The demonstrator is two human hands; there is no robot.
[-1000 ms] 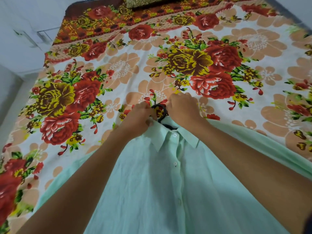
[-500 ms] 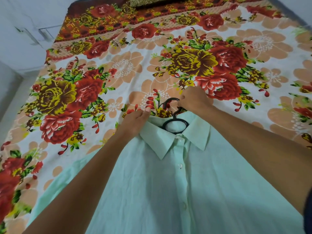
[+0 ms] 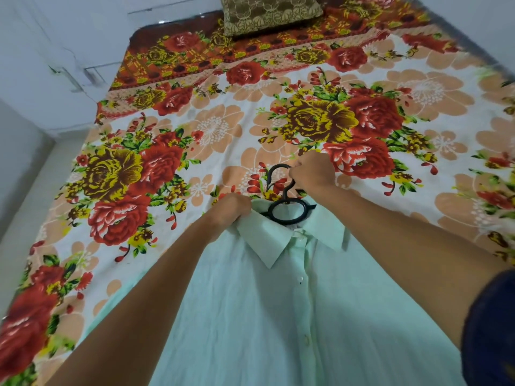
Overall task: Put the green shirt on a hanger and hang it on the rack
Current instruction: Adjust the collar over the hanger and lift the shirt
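So the hanger (image 3: pixel 287 210) sits inside the green shirt (image 3: pixel 278 316); my right hand (image 3: pixel 313 174) grips its hook, my left hand (image 3: pixel 230 210) pinches the collar; hanging remains.

The black hanger (image 3: pixel 287 203) shows only its hook and ring; its shoulders are hidden inside the green shirt (image 3: pixel 278 316). The shirt's hem runs off the bottom edge. The left hand (image 3: pixel 227 211) has its fingertips buried under the collar. The pillow (image 3: pixel 271 13) is cut by the top edge.
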